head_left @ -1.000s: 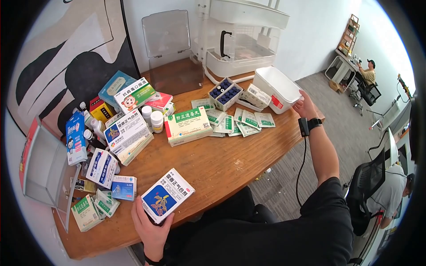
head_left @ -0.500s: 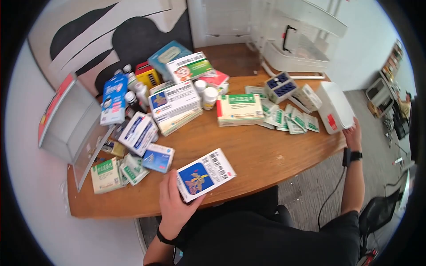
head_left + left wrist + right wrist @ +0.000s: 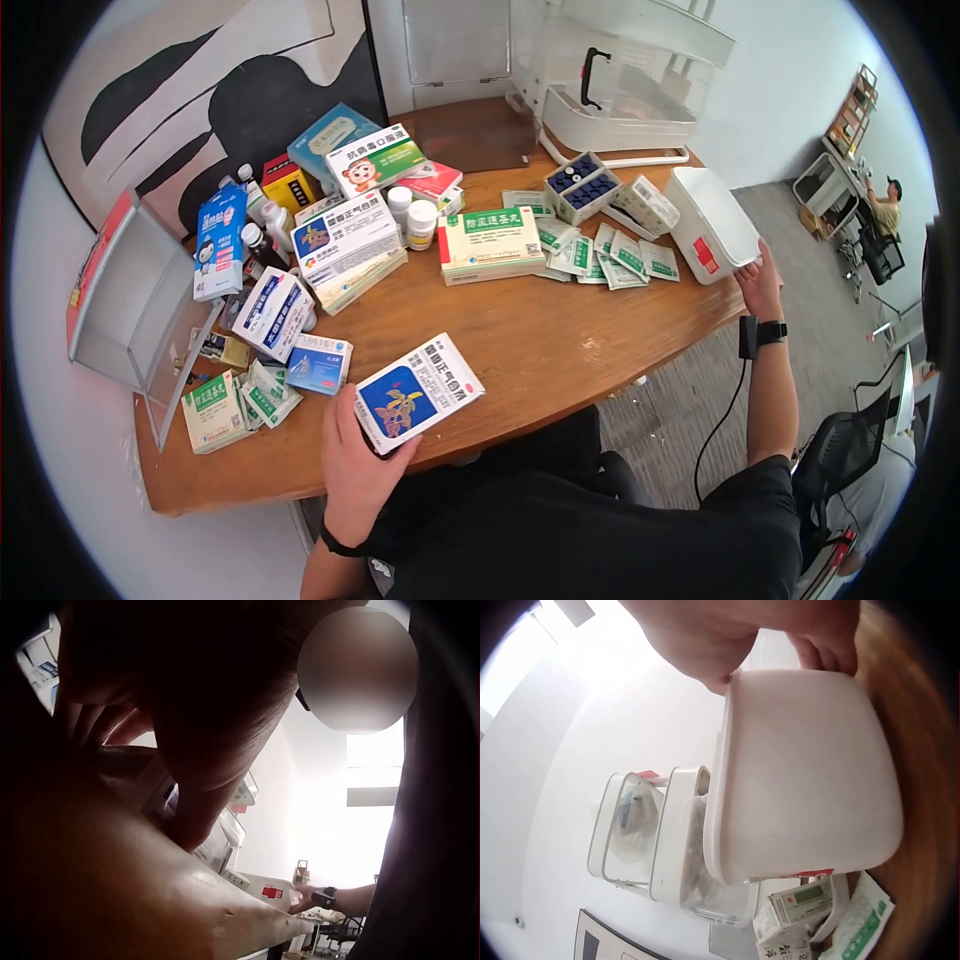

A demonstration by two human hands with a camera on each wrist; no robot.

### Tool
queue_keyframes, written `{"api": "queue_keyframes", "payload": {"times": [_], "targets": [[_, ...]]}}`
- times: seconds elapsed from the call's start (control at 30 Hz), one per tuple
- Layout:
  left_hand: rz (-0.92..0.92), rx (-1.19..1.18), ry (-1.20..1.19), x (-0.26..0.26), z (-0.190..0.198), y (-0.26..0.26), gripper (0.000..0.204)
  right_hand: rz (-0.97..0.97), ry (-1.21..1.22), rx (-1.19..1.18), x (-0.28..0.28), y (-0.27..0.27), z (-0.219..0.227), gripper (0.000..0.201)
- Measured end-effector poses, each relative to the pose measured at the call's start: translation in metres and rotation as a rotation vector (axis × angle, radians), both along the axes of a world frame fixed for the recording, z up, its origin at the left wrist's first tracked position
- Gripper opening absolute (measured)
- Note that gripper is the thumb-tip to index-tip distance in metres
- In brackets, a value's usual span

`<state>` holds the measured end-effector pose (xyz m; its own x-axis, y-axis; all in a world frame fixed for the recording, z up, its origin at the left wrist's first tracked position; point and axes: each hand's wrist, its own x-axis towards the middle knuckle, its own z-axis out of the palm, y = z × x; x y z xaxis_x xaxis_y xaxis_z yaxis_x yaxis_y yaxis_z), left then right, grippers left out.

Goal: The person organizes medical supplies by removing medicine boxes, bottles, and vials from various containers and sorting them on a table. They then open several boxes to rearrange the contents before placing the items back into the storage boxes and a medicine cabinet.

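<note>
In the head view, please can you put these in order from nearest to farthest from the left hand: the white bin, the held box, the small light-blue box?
From the left hand:
1. Held box: in its grip, at the table's near edge.
2. Small light-blue box: just beyond, to the left.
3. White bin: far right, at the right hand.

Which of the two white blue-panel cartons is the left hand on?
The front carton, near the close edge of the table, gripped by the left hand. Its twin lies farther back, beside the white bottles.
</note>
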<state>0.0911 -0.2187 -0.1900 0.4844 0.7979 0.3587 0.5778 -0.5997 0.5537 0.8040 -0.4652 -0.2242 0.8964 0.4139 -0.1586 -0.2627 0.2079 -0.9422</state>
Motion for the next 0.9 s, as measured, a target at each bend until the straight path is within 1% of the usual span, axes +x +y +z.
{"api": "queue_keyframes", "payload": {"times": [0.03,0.07,0.1,0.13,0.17,0.2,0.23,0.27,0.3,0.37,0.4,0.43,0.47,0.5,0.53,0.57,0.6,0.63,0.67,0.7,0.77,0.8,0.83,0.9], "targets": [[-0.004,0.002,0.002,0.0,0.003,0.002,0.099,0.01,0.0,-0.002,-0.005,0.002,0.001,0.076],[0.006,0.028,0.054,-0.001,0.006,0.003,0.098,0.038,0.04,-0.025,-0.006,0.001,0.0,0.088],[0.02,0.056,0.106,-0.001,0.01,0.005,0.098,0.043,0.041,-0.023,-0.009,0.0,-0.001,0.088],[0.007,0.075,0.181,-0.003,0.015,0.007,0.099,0.04,0.034,-0.007,-0.014,-0.002,-0.004,0.093],[0.017,0.078,0.185,-0.004,0.017,0.01,0.099,0.038,0.028,0.01,-0.018,-0.004,-0.007,0.097],[0.045,0.12,0.257,-0.005,0.017,0.011,0.1,0.048,0.031,0.012,-0.02,-0.006,-0.01,0.097],[0.072,0.16,0.329,-0.006,0.019,0.013,0.1,-0.047,0.019,0.024,-0.022,-0.008,-0.014,0.099],[0.051,0.165,0.377,-0.005,0.026,0.016,0.102,-0.141,0.01,0.034,-0.024,-0.012,-0.018,0.102],[0.06,0.165,0.386,-0.002,0.035,0.016,0.102,-0.132,0.018,0.035,-0.026,-0.017,-0.021,0.102],[-0.001,0.229,0.55,0.007,0.054,0.019,0.104,-0.209,-0.046,0.117,-0.028,-0.028,-0.031,0.076],[-0.05,0.245,0.582,0.012,0.061,0.019,0.102,-0.189,-0.152,0.192,0.004,-0.055,-0.062,0.064],[-0.012,0.244,0.608,0.015,0.066,0.018,0.102,-0.163,-0.25,0.27,0.033,-0.072,-0.1,0.053],[-0.06,0.216,0.603,0.019,0.066,0.02,0.098,-0.354,-0.344,0.203,-0.001,-0.057,-0.09,0.046],[-0.113,0.186,0.589,0.025,0.065,0.023,0.094,-0.549,-0.443,0.13,-0.054,-0.042,-0.055,0.04],[-0.084,0.184,0.599,0.03,0.064,0.025,0.094,-0.559,-0.497,0.102,-0.083,-0.036,-0.047,0.036],[-0.112,0.182,0.607,0.034,0.062,0.028,0.09,-0.571,-0.552,0.072,-0.108,-0.032,-0.043,0.033],[-0.139,0.177,0.619,0.038,0.06,0.03,0.086,-0.544,-0.538,0.08,-0.135,-0.023,-0.04,0.033],[-0.106,0.172,0.636,0.043,0.06,0.033,0.086,-0.425,-0.678,-0.024,-0.163,-0.012,-0.038,0.028],[-0.112,0.255,0.666,0.048,0.059,0.037,0.084,-0.299,-0.816,-0.12,-0.189,0.0,-0.037,0.022],[-0.119,0.339,0.697,0.052,0.059,0.041,0.082,-0.267,-0.801,-0.099,-0.209,0.009,-0.036,0.022],[-0.115,0.409,0.721,0.058,0.055,0.053,0.08,-0.108,-1.225,-0.317,-0.242,0.025,-0.026,0.015],[-0.104,0.449,0.714,0.059,0.051,0.059,0.077,-0.059,-1.39,-0.307,-0.256,0.036,-0.012,0.013],[-0.087,0.46,0.749,0.061,0.05,0.065,0.07,-0.037,-1.389,-0.282,-0.261,0.044,-0.009,0.013],[-0.083,0.476,0.714,0.061,0.049,0.075,0.067,0.075,-1.46,-0.245,-0.271,0.056,-0.007,0.016]]}}
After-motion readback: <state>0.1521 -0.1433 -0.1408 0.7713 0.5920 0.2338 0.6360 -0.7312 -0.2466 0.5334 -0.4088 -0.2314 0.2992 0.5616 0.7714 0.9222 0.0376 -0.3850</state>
